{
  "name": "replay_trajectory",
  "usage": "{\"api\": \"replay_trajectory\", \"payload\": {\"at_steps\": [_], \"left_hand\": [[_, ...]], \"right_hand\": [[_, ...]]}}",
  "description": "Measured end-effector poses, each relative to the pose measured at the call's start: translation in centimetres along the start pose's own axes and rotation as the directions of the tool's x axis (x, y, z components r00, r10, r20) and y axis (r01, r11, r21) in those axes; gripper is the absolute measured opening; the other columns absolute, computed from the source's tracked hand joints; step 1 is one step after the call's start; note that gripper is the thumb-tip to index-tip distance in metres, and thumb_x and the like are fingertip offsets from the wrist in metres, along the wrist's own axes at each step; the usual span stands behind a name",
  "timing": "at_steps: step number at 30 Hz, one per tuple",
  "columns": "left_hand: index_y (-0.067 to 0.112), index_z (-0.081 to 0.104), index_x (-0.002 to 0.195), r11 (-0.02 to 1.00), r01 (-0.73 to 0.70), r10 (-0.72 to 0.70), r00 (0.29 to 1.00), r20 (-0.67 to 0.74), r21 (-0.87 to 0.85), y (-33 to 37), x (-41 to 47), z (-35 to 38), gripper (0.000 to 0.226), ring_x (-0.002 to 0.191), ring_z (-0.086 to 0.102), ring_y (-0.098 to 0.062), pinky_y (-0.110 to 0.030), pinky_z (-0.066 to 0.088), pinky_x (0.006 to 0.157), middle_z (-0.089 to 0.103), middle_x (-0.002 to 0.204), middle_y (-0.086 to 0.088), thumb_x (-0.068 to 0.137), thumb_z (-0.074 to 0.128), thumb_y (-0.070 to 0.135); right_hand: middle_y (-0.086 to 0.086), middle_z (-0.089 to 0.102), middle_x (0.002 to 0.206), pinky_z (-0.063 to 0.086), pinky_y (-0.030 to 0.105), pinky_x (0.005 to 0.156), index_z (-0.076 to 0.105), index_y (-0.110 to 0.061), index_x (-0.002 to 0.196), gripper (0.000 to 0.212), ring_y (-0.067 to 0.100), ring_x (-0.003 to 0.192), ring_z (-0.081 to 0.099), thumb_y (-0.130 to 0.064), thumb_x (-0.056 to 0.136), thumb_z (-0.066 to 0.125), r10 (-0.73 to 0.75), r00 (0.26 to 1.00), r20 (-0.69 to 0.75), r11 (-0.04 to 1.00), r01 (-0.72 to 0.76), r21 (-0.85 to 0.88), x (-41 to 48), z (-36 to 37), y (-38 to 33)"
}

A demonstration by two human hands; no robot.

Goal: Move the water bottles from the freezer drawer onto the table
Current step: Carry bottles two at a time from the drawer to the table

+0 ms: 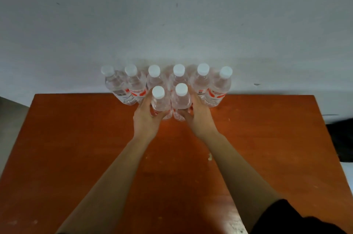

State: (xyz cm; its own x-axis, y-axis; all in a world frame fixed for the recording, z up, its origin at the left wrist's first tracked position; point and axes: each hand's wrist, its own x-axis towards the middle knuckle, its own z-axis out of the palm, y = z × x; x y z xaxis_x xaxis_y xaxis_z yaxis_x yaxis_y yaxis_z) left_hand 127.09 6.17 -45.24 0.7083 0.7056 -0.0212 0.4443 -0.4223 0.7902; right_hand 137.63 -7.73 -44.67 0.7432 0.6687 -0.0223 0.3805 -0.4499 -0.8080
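Two bottles going down on the table [76, 157]!
Left hand [146, 119] wraps the left bottle [159, 103], right hand [198, 117] wraps the right bottle [180, 101], both upright, seemingly touching down; behind stands the back row [200, 81] of six, by the wall [172, 23]. Next: release, then the freezer drawer.

A single wide-angle view, worn on the person's head, faces forward and steeply down over the near side of the orange table [76, 148]. It sits close, at arm's length. Both forearms rise from the bottom edge to frame centre, where the left hand [146, 119] grips the left front bottle [160, 105] and the right hand [199, 119] grips the right front bottle [181, 103]. The back row of bottles [200, 79] fans outward at mid-frame, while the grey wall [172, 14] fills the upper half.
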Motion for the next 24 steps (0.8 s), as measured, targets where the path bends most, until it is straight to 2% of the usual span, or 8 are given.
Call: {"api": "replay_trajectory", "payload": {"at_steps": [2, 4, 6, 11, 15, 18, 20, 24], "left_hand": [[0.027, 0.037, 0.150, 1.000, -0.008, 0.008, 1.000, -0.002, -0.001, -0.3, 0.1, 0.2, 0.085, 0.126, 0.055, -0.019, -0.035, 0.052, 0.094, 0.053, 0.146, 0.005, 0.078, 0.083, 0.026], [0.032, 0.029, 0.151, 1.000, -0.014, 0.014, 1.000, 0.003, 0.001, -0.5, 0.2, 0.3, 0.089, 0.130, 0.053, -0.025, -0.048, 0.052, 0.098, 0.049, 0.149, 0.004, 0.080, 0.082, 0.026], [0.039, 0.020, 0.152, 1.000, -0.001, 0.001, 1.000, 0.020, -0.006, -0.4, 0.1, 0.2, 0.094, 0.133, 0.051, -0.028, -0.054, 0.050, 0.101, 0.045, 0.153, 0.005, 0.082, 0.081, 0.027], [0.036, 0.012, 0.156, 0.999, -0.038, 0.037, 0.999, 0.034, 0.024, 0.5, -2.4, -0.7, 0.087, 0.147, 0.031, -0.020, -0.053, 0.040, 0.111, 0.028, 0.162, 0.006, 0.091, 0.069, 0.028], [0.027, 0.017, 0.157, 0.992, -0.075, 0.075, 0.997, -0.001, 0.102, 1.8, -4.8, -0.7, 0.075, 0.149, 0.024, -0.018, -0.046, 0.032, 0.116, 0.025, 0.162, 0.004, 0.096, 0.059, 0.035], [0.021, 0.019, 0.157, 0.979, -0.146, 0.149, 0.989, -0.010, 0.145, 4.3, -7.1, 0.4, 0.069, 0.151, 0.020, -0.020, -0.045, 0.026, 0.119, 0.023, 0.163, -0.001, 0.099, 0.053, 0.038], [0.023, 0.020, 0.157, 0.971, -0.176, 0.183, 0.982, -0.034, 0.162, 5.3, -7.4, 0.7, 0.066, 0.152, 0.015, -0.021, -0.044, 0.021, 0.119, 0.018, 0.165, -0.001, 0.101, 0.051, 0.037], [0.023, 0.022, 0.157, 0.907, -0.390, 0.391, 0.920, 0.027, 0.161, 10.4, -10.8, 3.6, 0.060, 0.153, 0.010, -0.020, -0.045, 0.016, 0.122, 0.017, 0.165, -0.002, 0.102, 0.039, 0.043]], "right_hand": [[0.002, 0.044, 0.153, 0.040, 0.027, 0.104, 0.018, -0.028, 0.158, 0.083, 0.017, 0.131, 0.049, -0.018, 0.093, 0.069, -0.003, 1.000, -0.005, 1.000, 0.003, -0.007, 0.3, 0.4, 0.0], [0.002, 0.040, 0.156, 0.038, 0.027, 0.104, 0.011, -0.034, 0.158, 0.086, 0.019, 0.134, 0.047, -0.021, 0.095, 0.068, 0.004, 1.000, 0.002, 1.000, -0.004, -0.012, 0.4, 0.6, -0.2], [0.002, 0.037, 0.158, 0.034, 0.028, 0.105, 0.006, -0.035, 0.158, 0.089, 0.021, 0.138, 0.043, -0.020, 0.095, 0.067, 0.021, 1.000, 0.014, 1.000, -0.021, -0.022, 0.4, 0.6, -0.4], [-0.001, 0.024, 0.164, 0.035, 0.041, 0.112, 0.003, -0.030, 0.159, 0.095, 0.023, 0.146, 0.031, -0.018, 0.092, 0.069, 0.050, 0.998, -0.024, 0.996, -0.051, -0.079, -1.6, -0.5, -0.2], [0.002, 0.021, 0.165, 0.027, 0.026, 0.107, 0.003, -0.023, 0.160, 0.087, 0.021, 0.145, 0.031, -0.017, 0.096, 0.062, 0.098, 0.991, -0.086, 0.990, -0.106, -0.096, -4.9, -2.7, 0.1], [0.006, 0.025, 0.163, 0.025, 0.022, 0.107, 0.007, -0.018, 0.160, 0.081, 0.022, 0.146, 0.031, -0.018, 0.098, 0.059, 0.124, 0.974, -0.188, 0.983, -0.146, -0.110, -8.7, -5.5, 0.8], [0.006, 0.024, 0.163, 0.023, 0.022, 0.111, 0.007, -0.016, 0.159, 0.079, 0.021, 0.148, 0.027, -0.020, 0.099, 0.058, 0.145, 0.969, -0.201, 0.981, -0.167, -0.099, -10.0, -6.4, 1.0], [0.005, 0.024, 0.163, 0.024, 0.022, 0.113, 0.011, -0.016, 0.160, 0.076, 0.017, 0.148, 0.024, -0.025, 0.100, 0.057, 0.158, 0.921, -0.357, 0.968, -0.216, -0.129, -17.0, -12.0, 2.3]]}}
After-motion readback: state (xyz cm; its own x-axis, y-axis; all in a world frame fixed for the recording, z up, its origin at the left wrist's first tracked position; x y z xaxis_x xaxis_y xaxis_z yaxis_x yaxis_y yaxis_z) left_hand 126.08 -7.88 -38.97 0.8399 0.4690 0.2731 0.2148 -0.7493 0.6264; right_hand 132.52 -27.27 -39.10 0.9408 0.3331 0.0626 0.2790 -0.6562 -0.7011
